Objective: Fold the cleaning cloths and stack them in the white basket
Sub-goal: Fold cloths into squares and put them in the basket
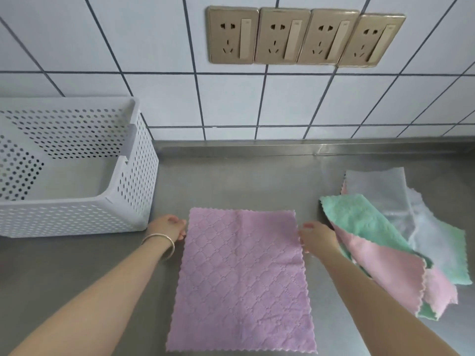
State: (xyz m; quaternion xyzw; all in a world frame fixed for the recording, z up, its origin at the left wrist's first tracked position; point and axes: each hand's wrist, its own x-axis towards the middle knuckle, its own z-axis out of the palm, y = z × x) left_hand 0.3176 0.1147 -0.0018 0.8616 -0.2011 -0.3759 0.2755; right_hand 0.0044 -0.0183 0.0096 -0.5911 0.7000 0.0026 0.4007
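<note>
A purple quilted cloth (241, 278) lies spread flat on the steel counter in front of me. My left hand (168, 227) pinches its left edge near the far corner. My right hand (317, 236) pinches its right edge near the other far corner. A white perforated basket (77, 217) stands at the left with nothing visible inside. To the right lies a loose pile of cloths: a green one (359, 219) on top, a pink one (385, 271) overlapping it, and a white one (434, 242) at the far side.
A clear plastic bag (377, 186) lies behind the pile. The steel counter (231, 181) runs back to a tiled wall with a row of several beige sockets (305, 37). A silver bangle (164, 242) sits on my left wrist.
</note>
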